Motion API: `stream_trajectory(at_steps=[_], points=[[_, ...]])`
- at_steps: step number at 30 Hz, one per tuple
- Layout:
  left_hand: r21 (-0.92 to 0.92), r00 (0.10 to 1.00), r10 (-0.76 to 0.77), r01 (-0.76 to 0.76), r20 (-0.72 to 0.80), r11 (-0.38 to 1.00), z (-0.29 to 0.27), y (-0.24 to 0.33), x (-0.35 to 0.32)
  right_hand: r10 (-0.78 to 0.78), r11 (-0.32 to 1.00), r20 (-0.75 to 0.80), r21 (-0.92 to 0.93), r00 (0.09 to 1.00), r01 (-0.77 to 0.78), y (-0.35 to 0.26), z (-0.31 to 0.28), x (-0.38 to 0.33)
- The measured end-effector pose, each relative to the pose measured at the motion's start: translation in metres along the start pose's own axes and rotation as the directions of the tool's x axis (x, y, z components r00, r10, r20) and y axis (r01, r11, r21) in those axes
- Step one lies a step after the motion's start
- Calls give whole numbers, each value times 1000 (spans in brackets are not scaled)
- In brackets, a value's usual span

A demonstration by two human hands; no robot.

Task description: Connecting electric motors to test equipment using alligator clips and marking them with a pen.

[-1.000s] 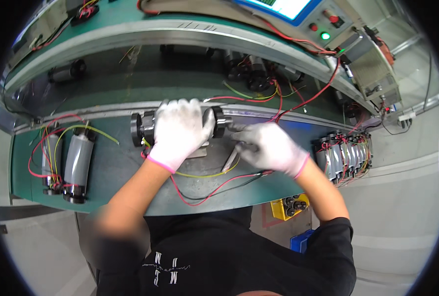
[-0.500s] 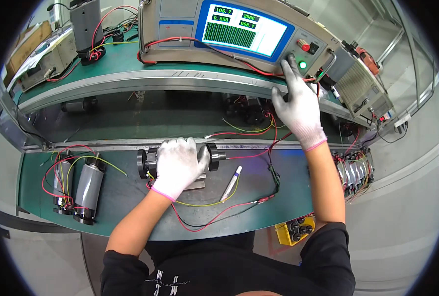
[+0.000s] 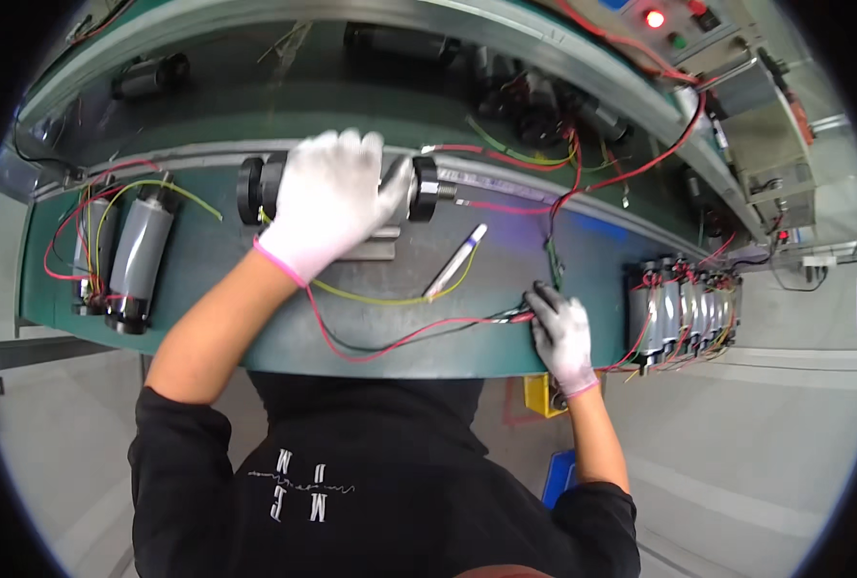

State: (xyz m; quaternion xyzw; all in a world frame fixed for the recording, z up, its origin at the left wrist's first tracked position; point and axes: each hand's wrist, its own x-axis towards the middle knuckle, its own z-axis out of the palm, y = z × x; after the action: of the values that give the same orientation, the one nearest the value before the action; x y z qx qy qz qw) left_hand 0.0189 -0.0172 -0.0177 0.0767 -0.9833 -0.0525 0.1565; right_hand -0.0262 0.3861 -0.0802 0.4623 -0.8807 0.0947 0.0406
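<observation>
My left hand (image 3: 330, 207), in a white glove, is wrapped over a motor (image 3: 425, 189) with black round end caps and a short shaft on its right. Its middle is hidden under the palm. A grey metal block (image 3: 376, 249) shows under the motor's near side. At the bench's near edge, my gloved right hand (image 3: 563, 339) has its fingers closed at the wire connectors (image 3: 517, 316), where red and black leads join. From there, the wires run left toward the motor. A white marker pen (image 3: 455, 260) lies between the hands.
Two grey motors (image 3: 142, 255) with loose wires lie at left. A row of several motors (image 3: 674, 310) stands at right. More motors (image 3: 151, 77) rest beneath the shelf (image 3: 534, 40). The tester (image 3: 687, 24) shows a red light at upper right. A yellow bin (image 3: 541, 395) sits below the bench.
My right hand has come down from the tester's buttons to the wire connectors. The tester's lit lamp went from green to red. The view has tilted down; my left hand stays on the motor.
</observation>
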Motion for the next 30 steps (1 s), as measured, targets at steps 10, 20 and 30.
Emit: stream_trajectory(at_steps=[10,20,30], points=[[-656,412,624,-81,664,750,9,84,-132,-166,985,2,48,986,166,8,-52,-10],[-221,835,461,-532,-301,818,-24,37,-3,-250,931,-283,191,926,310,-35,-33,125],[-72,935,276,-266,225,961,-14,25,32,227,951,-1,215,974,-222,-45,26,156]])
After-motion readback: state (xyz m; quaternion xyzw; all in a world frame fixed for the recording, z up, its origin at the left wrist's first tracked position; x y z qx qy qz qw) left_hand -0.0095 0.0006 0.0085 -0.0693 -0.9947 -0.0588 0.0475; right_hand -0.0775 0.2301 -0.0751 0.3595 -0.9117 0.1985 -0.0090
